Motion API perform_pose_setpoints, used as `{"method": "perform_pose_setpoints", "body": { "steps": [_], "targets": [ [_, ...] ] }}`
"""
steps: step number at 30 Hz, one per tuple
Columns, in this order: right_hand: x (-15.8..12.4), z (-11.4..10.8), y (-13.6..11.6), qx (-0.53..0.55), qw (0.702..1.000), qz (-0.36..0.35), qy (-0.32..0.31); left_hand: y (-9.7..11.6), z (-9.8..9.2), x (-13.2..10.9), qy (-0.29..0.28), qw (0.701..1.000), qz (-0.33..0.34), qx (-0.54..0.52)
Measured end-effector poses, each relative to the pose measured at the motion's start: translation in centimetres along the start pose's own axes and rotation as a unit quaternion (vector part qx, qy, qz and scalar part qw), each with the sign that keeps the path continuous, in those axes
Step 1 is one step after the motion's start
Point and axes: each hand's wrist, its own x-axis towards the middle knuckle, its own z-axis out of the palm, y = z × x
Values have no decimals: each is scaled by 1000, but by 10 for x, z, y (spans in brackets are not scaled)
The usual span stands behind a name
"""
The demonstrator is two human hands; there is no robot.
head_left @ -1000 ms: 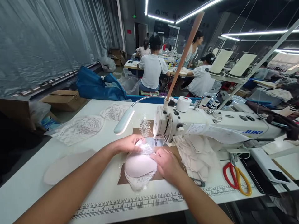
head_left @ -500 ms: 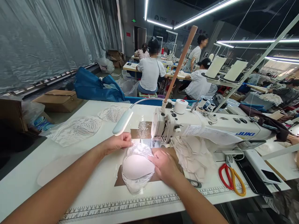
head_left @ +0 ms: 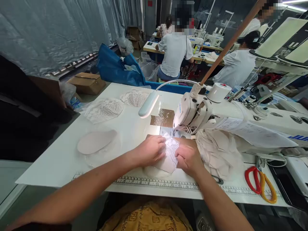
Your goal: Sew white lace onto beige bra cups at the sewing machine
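Observation:
A white lace cup piece (head_left: 170,155) lies between my hands, just in front of the needle area of a white sewing machine (head_left: 192,112). My left hand (head_left: 152,150) grips its left side with curled fingers. On its right edge, my right hand (head_left: 189,155) is closed in a pinch. Part of a pale padded cup shows under the lace, near the table ruler (head_left: 149,183). A lamp (head_left: 148,104) on a bent neck lights the fabric from the upper left.
Lace pieces (head_left: 103,109) and a pale oval pad (head_left: 96,142) lie on the left. Right of the machine head are piled beige pieces (head_left: 218,154) and red-and-yellow scissors (head_left: 261,184). Seated people, one in a white shirt (head_left: 174,51), are beyond the table.
The view has turned down and right. Both hands have moved closer together, and the cup piece between them is folded or turned, its smooth pad now mostly hidden. The oval pad shows uncovered.

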Motion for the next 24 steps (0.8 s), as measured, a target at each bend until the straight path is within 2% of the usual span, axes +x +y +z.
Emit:
{"method": "perform_pose_setpoints", "body": {
  "steps": [3, 6, 10, 18, 24],
  "targets": [
    [0, -2, 2, -18, 998, 34, 39, -3, 4, 4, -10, 999, 34, -14],
    [3, -3, 3, -79, 995, 58, 9, -4, 3, 11, -25, 998, 49, -24],
    [4, -1, 4, -127, 988, 70, -46, -2, 4, 21, -22, 1000, 22, 5],
    [4, 1, 4, -138, 985, 86, -49, -1, 4, 25, -52, 997, -9, 54],
    [7, 3, 2, -146, 982, 107, -53, -7, 2, 28, -80, 995, -2, 66]
  ]
}}
